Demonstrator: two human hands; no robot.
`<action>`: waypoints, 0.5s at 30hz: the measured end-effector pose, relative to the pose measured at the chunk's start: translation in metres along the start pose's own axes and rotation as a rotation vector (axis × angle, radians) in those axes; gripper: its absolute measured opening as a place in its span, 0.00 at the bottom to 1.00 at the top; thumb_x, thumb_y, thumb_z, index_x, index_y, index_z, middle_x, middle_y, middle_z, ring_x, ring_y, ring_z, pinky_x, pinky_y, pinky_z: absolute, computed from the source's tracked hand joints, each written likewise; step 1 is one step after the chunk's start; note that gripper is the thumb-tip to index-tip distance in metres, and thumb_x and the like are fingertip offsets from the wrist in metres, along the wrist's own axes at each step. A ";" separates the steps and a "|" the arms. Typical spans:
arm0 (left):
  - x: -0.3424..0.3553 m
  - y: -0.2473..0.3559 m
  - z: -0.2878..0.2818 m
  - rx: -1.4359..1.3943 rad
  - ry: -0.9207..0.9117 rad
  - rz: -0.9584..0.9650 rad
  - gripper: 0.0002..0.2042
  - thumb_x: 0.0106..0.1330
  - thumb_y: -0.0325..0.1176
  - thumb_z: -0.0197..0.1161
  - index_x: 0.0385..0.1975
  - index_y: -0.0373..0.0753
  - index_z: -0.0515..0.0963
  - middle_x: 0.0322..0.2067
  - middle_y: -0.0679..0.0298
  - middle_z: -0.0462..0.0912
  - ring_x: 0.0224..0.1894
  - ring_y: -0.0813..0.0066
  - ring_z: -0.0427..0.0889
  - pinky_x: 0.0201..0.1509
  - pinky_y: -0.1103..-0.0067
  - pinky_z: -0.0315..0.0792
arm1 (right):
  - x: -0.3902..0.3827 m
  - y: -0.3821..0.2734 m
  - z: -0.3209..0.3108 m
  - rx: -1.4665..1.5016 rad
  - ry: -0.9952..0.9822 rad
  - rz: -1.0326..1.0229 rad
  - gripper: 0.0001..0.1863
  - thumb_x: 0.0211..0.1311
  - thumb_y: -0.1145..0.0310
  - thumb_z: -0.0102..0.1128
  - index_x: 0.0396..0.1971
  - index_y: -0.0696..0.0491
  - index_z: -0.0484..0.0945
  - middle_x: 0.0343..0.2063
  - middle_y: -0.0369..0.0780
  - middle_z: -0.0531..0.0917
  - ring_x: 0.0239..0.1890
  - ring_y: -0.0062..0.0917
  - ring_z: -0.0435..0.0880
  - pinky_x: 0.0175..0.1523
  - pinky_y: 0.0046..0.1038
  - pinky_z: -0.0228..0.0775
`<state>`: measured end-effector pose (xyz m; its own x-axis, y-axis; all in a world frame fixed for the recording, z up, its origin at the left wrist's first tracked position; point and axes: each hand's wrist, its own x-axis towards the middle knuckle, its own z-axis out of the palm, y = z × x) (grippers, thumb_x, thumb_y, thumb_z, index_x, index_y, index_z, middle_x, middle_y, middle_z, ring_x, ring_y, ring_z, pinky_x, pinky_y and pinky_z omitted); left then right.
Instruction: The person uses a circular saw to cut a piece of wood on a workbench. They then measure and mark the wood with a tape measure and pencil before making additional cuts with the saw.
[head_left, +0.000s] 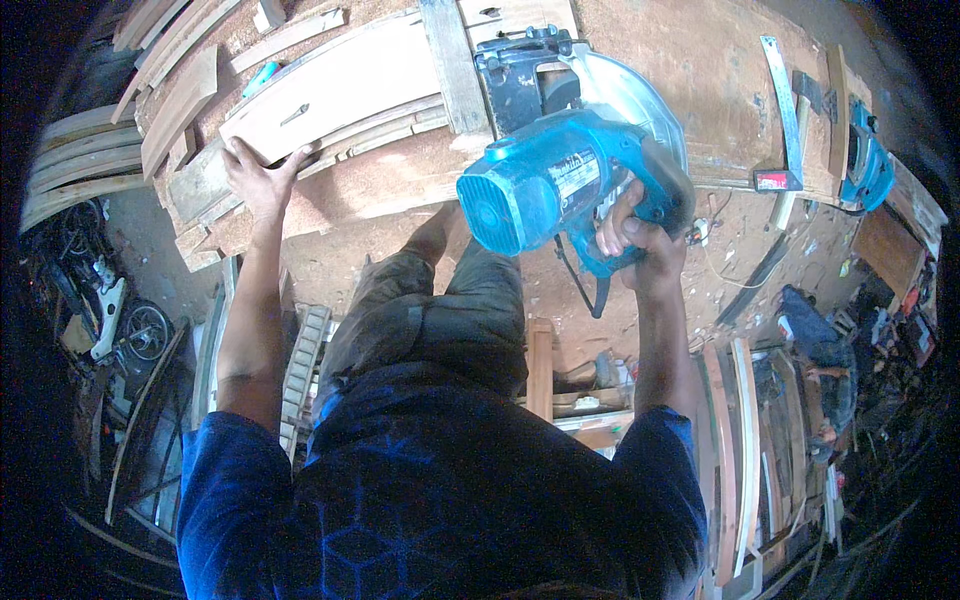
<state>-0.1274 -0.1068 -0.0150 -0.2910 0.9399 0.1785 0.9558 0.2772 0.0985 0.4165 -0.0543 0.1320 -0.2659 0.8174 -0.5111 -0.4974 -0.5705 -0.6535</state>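
Note:
My right hand (628,232) is wrapped around the rear handle of a blue circular saw (560,165). The saw has a rounded motor housing, a clear-looking curved guard and a black base at its far side. That base lies over the workbench beside a grey crosswise wooden strip (452,65). To the left, my left hand (262,182) rests with fingers and thumb spread at the near left end of a pale wooden board (345,88), which has a dark knot. Several narrow wooden strips (385,125) lie along the board's near edge. The saw's blade is mostly hidden.
The wooden workbench (720,90) carries sawdust, curved wood pieces (185,115) at the left and a metal square (784,115) at the right. Another blue power tool (868,160) sits at its right end. Lumber (742,450) and a bicycle wheel (147,330) stand around me.

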 end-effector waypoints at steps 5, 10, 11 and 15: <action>0.056 0.090 -0.012 -0.188 -0.093 0.434 0.62 0.49 0.73 0.70 0.76 0.34 0.55 0.75 0.38 0.51 0.77 0.38 0.50 0.78 0.47 0.42 | -0.002 0.001 0.004 -0.008 0.062 0.025 0.22 0.53 0.77 0.61 0.51 0.57 0.73 0.22 0.39 0.75 0.21 0.25 0.73 0.29 0.31 0.69; 0.090 0.187 -0.004 -0.127 -0.159 0.603 0.56 0.52 0.74 0.66 0.75 0.41 0.59 0.71 0.40 0.58 0.75 0.40 0.54 0.78 0.45 0.42 | -0.001 -0.001 0.010 -0.071 0.072 0.012 0.19 0.54 0.73 0.60 0.47 0.55 0.73 0.20 0.38 0.73 0.19 0.24 0.71 0.30 0.29 0.68; 0.090 0.194 -0.005 -0.048 -0.147 0.597 0.56 0.52 0.73 0.66 0.76 0.41 0.59 0.70 0.40 0.60 0.75 0.40 0.55 0.78 0.46 0.43 | 0.000 -0.001 0.009 -0.074 0.060 0.006 0.18 0.54 0.73 0.60 0.47 0.55 0.73 0.21 0.38 0.74 0.19 0.24 0.71 0.30 0.30 0.69; 0.094 0.193 0.001 -0.092 -0.153 0.592 0.56 0.51 0.75 0.65 0.76 0.44 0.59 0.69 0.42 0.62 0.73 0.42 0.57 0.77 0.46 0.44 | 0.001 -0.001 0.009 -0.059 0.053 0.002 0.17 0.55 0.74 0.59 0.46 0.55 0.72 0.22 0.40 0.76 0.20 0.24 0.73 0.29 0.30 0.69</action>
<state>0.0294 0.0349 0.0194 0.3033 0.9489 0.0875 0.9436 -0.3119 0.1112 0.4093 -0.0518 0.1376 -0.2218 0.8114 -0.5407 -0.4470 -0.5774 -0.6832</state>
